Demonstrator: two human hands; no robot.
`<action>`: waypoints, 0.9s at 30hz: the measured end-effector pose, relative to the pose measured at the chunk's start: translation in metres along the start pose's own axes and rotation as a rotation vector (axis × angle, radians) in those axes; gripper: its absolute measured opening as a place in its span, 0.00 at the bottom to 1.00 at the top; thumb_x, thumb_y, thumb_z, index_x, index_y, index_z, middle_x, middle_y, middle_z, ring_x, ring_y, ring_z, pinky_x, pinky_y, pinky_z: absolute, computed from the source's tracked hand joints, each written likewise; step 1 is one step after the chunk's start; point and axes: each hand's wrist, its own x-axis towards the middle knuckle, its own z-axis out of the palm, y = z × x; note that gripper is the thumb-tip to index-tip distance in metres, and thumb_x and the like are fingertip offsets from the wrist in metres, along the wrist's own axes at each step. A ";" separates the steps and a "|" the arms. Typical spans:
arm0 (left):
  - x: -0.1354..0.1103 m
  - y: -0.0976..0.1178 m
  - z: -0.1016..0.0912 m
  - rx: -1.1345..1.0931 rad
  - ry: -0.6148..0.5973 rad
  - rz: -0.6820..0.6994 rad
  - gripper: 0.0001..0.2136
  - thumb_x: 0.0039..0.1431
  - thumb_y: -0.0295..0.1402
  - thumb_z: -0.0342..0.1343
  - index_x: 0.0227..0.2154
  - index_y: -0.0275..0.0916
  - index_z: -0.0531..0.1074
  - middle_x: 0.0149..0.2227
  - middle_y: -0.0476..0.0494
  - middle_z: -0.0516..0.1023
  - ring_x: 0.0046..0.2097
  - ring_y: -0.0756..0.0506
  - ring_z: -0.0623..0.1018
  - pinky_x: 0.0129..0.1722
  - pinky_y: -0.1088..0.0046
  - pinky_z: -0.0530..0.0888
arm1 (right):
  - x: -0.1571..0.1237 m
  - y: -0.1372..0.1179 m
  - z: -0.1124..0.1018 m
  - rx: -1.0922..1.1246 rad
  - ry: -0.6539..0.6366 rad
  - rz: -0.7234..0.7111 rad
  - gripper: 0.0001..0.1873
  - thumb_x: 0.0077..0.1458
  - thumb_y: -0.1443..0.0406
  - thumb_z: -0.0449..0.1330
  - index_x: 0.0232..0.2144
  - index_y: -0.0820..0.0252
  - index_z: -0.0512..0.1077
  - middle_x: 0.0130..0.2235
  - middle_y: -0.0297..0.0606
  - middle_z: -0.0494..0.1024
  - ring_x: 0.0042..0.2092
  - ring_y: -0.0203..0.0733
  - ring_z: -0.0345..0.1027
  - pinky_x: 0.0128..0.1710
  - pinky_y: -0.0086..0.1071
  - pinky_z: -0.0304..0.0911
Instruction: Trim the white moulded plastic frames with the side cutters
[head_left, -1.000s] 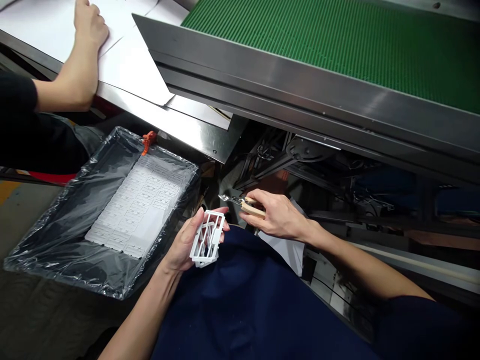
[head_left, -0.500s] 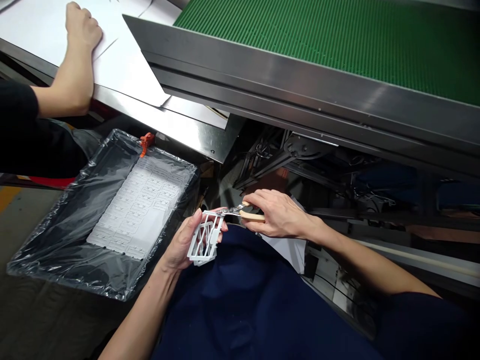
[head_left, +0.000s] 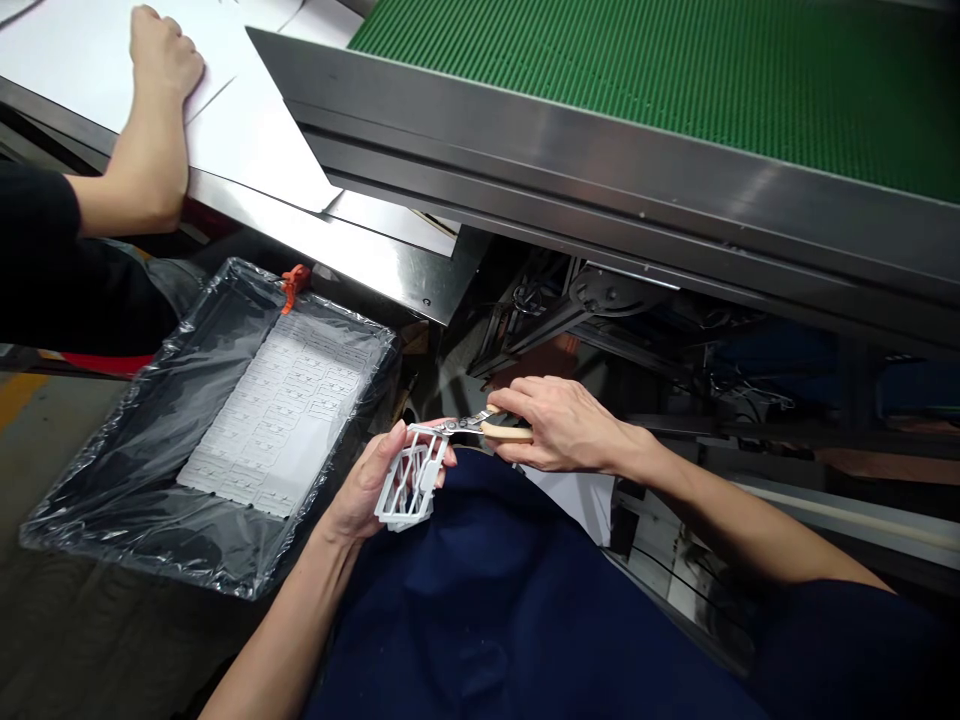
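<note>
Between the thumb and fingers of my left hand [head_left: 369, 482] are light-grey plastic frames [head_left: 411, 482] with slanted bars, apparently a few stacked together. My right hand [head_left: 559, 425] is closed around the cream handles of a pair of nippers [head_left: 506, 433]. The metal jaws of the nippers point left and meet the upper right corner of the frames, close to my left fingertips. Whether the blades are fully closed is too small to tell. Both hands are held just above my dark blue clothing.
On the left, a plastic-lined tray [head_left: 97, 535] holds flat grey moulded pieces [head_left: 274, 420], with an orange clip [head_left: 295, 285] at its rim. Another person's hand [head_left: 166, 60] rests on the white-covered table [head_left: 247, 140]. A metal-sided green conveyor belt [head_left: 637, 70] runs across the top right.
The stacked frames have turned slightly in my left hand. The nippers stay at their corner, and my right hand has barely shifted.
</note>
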 end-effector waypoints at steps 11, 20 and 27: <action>-0.001 0.001 -0.002 -0.035 -0.015 -0.010 0.23 0.57 0.49 0.50 0.46 0.34 0.71 0.33 0.38 0.76 0.27 0.48 0.74 0.21 0.78 0.70 | 0.002 0.000 0.006 0.112 0.017 0.009 0.11 0.52 0.58 0.54 0.33 0.59 0.68 0.28 0.33 0.68 0.27 0.32 0.57 0.26 0.27 0.44; 0.002 0.008 0.008 -0.079 0.053 -0.011 0.21 0.59 0.46 0.48 0.47 0.36 0.70 0.33 0.41 0.75 0.28 0.48 0.74 0.23 0.78 0.71 | 0.006 -0.004 0.016 0.349 0.222 0.147 0.09 0.50 0.61 0.56 0.34 0.60 0.65 0.31 0.33 0.71 0.30 0.34 0.62 0.29 0.26 0.52; 0.008 0.013 0.019 0.045 0.156 -0.131 0.20 0.59 0.45 0.50 0.42 0.34 0.73 0.33 0.40 0.76 0.25 0.50 0.73 0.19 0.81 0.69 | 0.030 -0.019 0.016 0.660 0.245 0.045 0.07 0.52 0.64 0.56 0.35 0.58 0.62 0.27 0.28 0.70 0.26 0.29 0.61 0.26 0.22 0.52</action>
